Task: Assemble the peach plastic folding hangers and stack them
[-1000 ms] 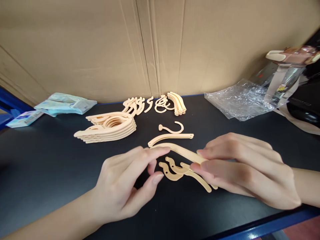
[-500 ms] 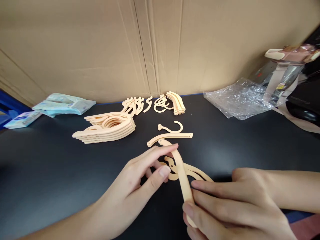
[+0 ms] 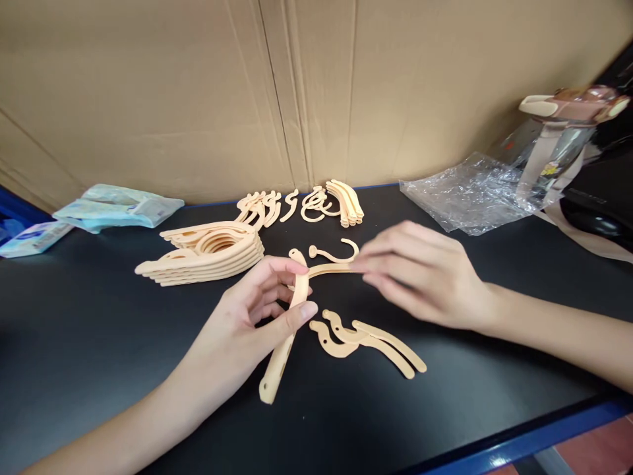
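My left hand (image 3: 252,310) is closed on a peach plastic hanger arm (image 3: 279,353), pinching it near its upper end so it hangs slanted down toward me. My right hand (image 3: 420,274) reaches left over the black table (image 3: 99,343), its fingertips pressed together on the right end of a thin curved strip (image 3: 326,269). A hook piece (image 3: 339,254) lies just behind that strip. Two more curved arm pieces (image 3: 368,338) lie side by side on the table in front of my right hand.
A stack of assembled peach hangers (image 3: 208,254) sits at the left. Several small hooks and arms (image 3: 306,204) lie along the cardboard wall (image 3: 198,92). Crumpled clear plastic (image 3: 465,194) and a clear bottle (image 3: 554,138) are at the right, blue packets (image 3: 116,206) at the far left.
My right hand let go of the hanger arm and moved up and left to the thin strip. My left hand now holds the arm alone, tilted the other way.
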Motion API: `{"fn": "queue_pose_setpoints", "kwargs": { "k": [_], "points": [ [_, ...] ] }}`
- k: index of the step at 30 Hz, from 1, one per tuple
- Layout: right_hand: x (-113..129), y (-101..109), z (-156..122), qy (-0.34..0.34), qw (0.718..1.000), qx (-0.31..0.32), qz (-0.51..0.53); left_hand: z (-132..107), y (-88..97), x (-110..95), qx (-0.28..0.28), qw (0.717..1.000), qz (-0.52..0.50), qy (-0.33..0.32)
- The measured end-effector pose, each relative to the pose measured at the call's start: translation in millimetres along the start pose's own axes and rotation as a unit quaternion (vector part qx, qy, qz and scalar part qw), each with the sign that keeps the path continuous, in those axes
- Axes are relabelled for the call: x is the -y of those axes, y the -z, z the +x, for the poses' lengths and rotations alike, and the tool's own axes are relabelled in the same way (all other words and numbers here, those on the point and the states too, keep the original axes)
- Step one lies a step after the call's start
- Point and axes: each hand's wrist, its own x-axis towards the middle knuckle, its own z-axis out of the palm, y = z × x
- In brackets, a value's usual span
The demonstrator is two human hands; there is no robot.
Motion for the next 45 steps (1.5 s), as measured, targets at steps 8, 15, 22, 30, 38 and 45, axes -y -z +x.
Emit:
{"fn": "queue_pose_setpoints", "kwargs": {
  "k": [8,15,22,30,38,45],
  "points": [
    [-37.0,-13.0,0.9,-0.141,0.979,0.137,0.044,-0.4,8.6,9.5,-0.010,0.986,0.151,-0.070],
    [-31.4,-14.8,-1.6,-0.114,0.986,0.117,-0.016,-1.3,10.1,13.9,-0.034,0.956,0.277,-0.088],
    [-30.1,-13.2,-2.6,-0.128,0.981,0.113,-0.087,-0.2,11.8,15.1,-0.026,0.922,0.360,-0.143],
    [-24.7,-12.6,-1.4,-0.108,0.979,0.156,-0.069,-3.5,9.7,16.9,0.035,0.915,0.373,-0.152],
    [-17.9,-16.9,-1.3,-0.148,0.983,0.101,-0.029,-7.7,6.9,9.2,0.081,0.917,0.371,-0.122],
    [-9.6,-16.1,-1.3,-0.027,0.997,0.027,-0.072,-8.6,6.6,9.1,0.085,0.918,0.373,-0.109]
  ]
}}
